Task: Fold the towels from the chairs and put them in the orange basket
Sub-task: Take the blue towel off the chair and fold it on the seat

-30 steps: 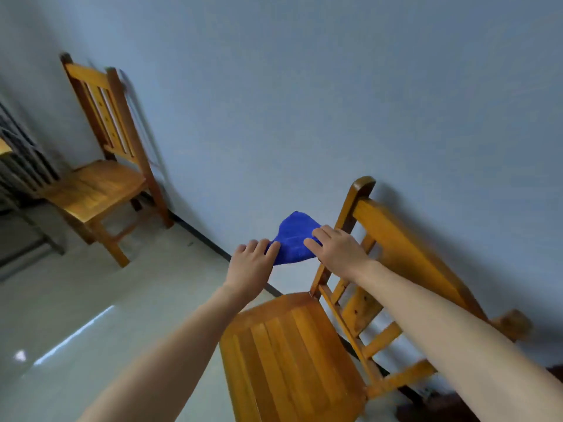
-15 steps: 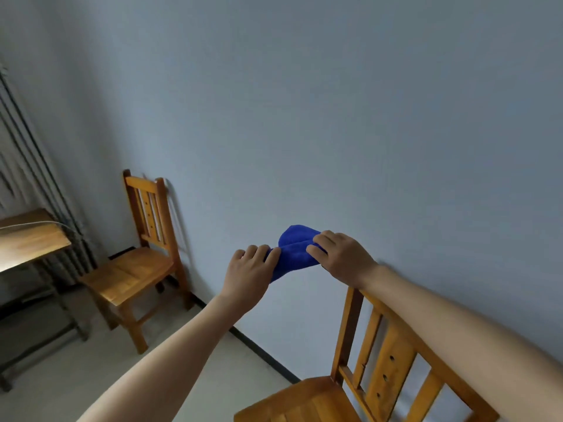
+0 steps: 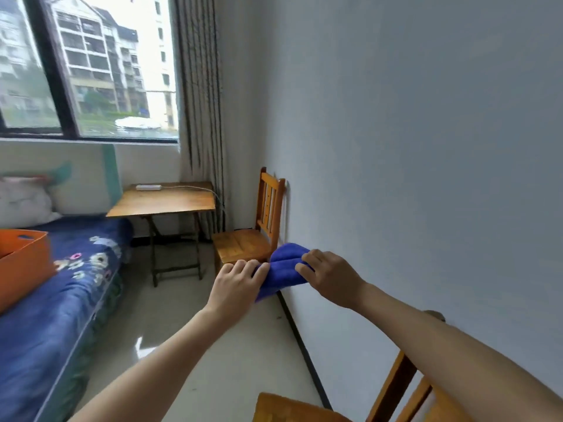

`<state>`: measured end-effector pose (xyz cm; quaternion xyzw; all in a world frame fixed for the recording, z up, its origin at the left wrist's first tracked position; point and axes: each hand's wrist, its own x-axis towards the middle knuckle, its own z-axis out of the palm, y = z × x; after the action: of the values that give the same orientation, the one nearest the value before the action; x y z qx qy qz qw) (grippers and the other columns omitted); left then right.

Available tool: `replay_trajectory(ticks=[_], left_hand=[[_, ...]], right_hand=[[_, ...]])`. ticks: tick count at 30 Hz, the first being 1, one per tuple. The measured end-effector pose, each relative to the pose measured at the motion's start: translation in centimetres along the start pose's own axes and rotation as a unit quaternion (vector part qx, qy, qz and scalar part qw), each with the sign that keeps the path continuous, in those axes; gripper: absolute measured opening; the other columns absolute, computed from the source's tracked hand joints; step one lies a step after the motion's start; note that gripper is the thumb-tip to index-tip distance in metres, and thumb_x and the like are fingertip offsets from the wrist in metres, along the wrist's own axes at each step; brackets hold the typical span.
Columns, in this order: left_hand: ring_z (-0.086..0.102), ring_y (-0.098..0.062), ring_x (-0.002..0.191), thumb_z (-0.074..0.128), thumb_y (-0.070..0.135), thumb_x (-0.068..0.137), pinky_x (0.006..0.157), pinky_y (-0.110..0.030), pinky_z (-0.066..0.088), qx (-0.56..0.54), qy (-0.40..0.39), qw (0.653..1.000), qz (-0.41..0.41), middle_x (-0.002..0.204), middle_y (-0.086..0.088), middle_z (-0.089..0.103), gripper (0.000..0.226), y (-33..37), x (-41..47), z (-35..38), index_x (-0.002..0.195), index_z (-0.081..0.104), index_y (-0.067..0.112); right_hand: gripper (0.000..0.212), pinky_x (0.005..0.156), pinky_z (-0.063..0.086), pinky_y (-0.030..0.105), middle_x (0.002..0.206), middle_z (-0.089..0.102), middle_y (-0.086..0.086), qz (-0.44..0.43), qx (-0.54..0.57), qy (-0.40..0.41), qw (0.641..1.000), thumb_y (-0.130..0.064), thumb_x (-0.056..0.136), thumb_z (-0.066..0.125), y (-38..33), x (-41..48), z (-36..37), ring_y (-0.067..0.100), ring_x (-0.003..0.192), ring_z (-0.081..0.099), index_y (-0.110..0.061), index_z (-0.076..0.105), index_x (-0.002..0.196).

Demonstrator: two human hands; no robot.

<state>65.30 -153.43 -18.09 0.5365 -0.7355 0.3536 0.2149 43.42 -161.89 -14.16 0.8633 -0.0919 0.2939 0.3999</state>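
Arms outstretched; left hand (image 3: 236,286) and right hand (image 3: 330,277) grip folded blue towel (image 3: 283,271).

Royal-blue towel (image 3: 283,271); orange basket (image 3: 23,263); navy bedspread (image 3: 61,300) with pale flowers; honey-brown chair (image 3: 249,236); grey-striped curtain (image 3: 202,117).

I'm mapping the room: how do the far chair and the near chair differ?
The far chair shows almost whole, in the corner beside the table; the near chair is cut off at the bottom edge. The far chair's seat is mostly visible; the near chair's shows only a corner. Both are orange-brown wood, slatted backs to the wall.
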Motion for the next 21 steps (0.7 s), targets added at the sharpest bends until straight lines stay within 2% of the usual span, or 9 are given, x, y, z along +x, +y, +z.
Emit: replay_trajectory(ticks=[3, 6, 13, 14, 16, 19, 21], left_hand=[[0.064, -0.022, 0.066, 0.078, 0.019, 0.056, 0.055, -0.029, 0.05, 0.054, -0.037, 0.996, -0.062, 0.085, -0.002, 0.068, 0.057, -0.9, -5.2, -2.7, 0.105, 0.048, 0.015], [0.063, -0.022, 0.064, 0.06, 0.019, 0.067, 0.054, -0.028, 0.049, 0.126, -0.07, 0.983, -0.117, 0.084, -0.001, 0.068, 0.04, -3.3, -10.9, -6.8, 0.105, 0.048, 0.017], [0.062, -0.023, 0.059, 0.041, 0.021, 0.068, 0.049, -0.029, 0.046, 0.286, -0.117, 0.928, -0.209, 0.078, -0.001, 0.068, 0.038, -7.7, -21.3, -18.7, 0.105, 0.047, 0.018], [0.062, -0.023, 0.06, 0.04, 0.022, 0.068, 0.049, -0.029, 0.046, 0.304, -0.125, 0.919, -0.22, 0.078, -0.001, 0.068, 0.038, -7.9, -22.8, -20.3, 0.105, 0.047, 0.018], [0.063, -0.022, 0.06, 0.04, 0.022, 0.069, 0.05, -0.029, 0.047, 0.329, -0.129, 0.904, -0.242, 0.08, -0.001, 0.069, 0.036, -8.4, -25.0, -22.9, 0.104, 0.048, 0.018], [0.065, -0.023, 0.062, 0.041, 0.021, 0.07, 0.052, -0.029, 0.048, 0.356, -0.141, 0.881, -0.278, 0.081, -0.001, 0.069, 0.035, -9.4, -28.6, -27.3, 0.104, 0.047, 0.018], [0.065, -0.023, 0.064, 0.056, 0.02, 0.067, 0.052, -0.029, 0.048, 0.363, -0.169, 0.865, -0.303, 0.082, -0.002, 0.069, 0.04, -10.1, -31.0, -30.3, 0.105, 0.047, 0.018]], right_hand=[[0.037, 0.052, 0.053, 0.028, 0.076, 0.064, 0.007, -0.044, 0.074, 0.038, 0.996, -0.012, 0.068, 0.076, -3.6, 2.6, 1.7, 0.02, 0.064, 0.061, -0.011, 0.047, 0.09], [0.038, 0.057, 0.054, 0.027, 0.079, 0.065, 0.006, -0.082, 0.142, 0.07, 0.984, -0.016, 0.068, 0.076, -8.7, 7.0, 2.8, 0.019, 0.067, 0.062, -0.013, 0.048, 0.093], [0.017, 0.053, 0.049, 0.025, 0.073, 0.061, 0.003, -0.133, 0.241, 0.185, 0.943, -0.011, 0.073, 0.048, -20.3, 18.3, 0.1, 0.019, 0.062, 0.058, -0.013, 0.045, 0.09], [0.017, 0.053, 0.049, 0.024, 0.073, 0.062, 0.002, -0.145, 0.252, 0.197, 0.936, -0.011, 0.073, 0.048, -21.6, 19.8, -0.6, 0.018, 0.061, 0.058, -0.014, 0.044, 0.09], [0.026, 0.054, 0.05, 0.024, 0.073, 0.062, 0.002, -0.168, 0.268, 0.209, 0.925, -0.012, 0.069, 0.061, -24.1, 22.4, -1.9, 0.018, 0.061, 0.059, -0.014, 0.045, 0.089], [0.029, 0.051, 0.051, 0.025, 0.07, 0.061, 0.002, -0.184, 0.289, 0.22, 0.913, -0.009, 0.06, 0.075, -28.4, 26.5, -4.0, 0.018, 0.059, 0.058, -0.014, 0.055, 0.081], [0.025, 0.049, 0.05, 0.025, 0.069, 0.06, 0.002, -0.189, 0.297, 0.232, 0.907, -0.008, 0.059, 0.075, -31.2, 28.9, -5.8, 0.017, 0.058, 0.058, -0.014, 0.058, 0.077]])
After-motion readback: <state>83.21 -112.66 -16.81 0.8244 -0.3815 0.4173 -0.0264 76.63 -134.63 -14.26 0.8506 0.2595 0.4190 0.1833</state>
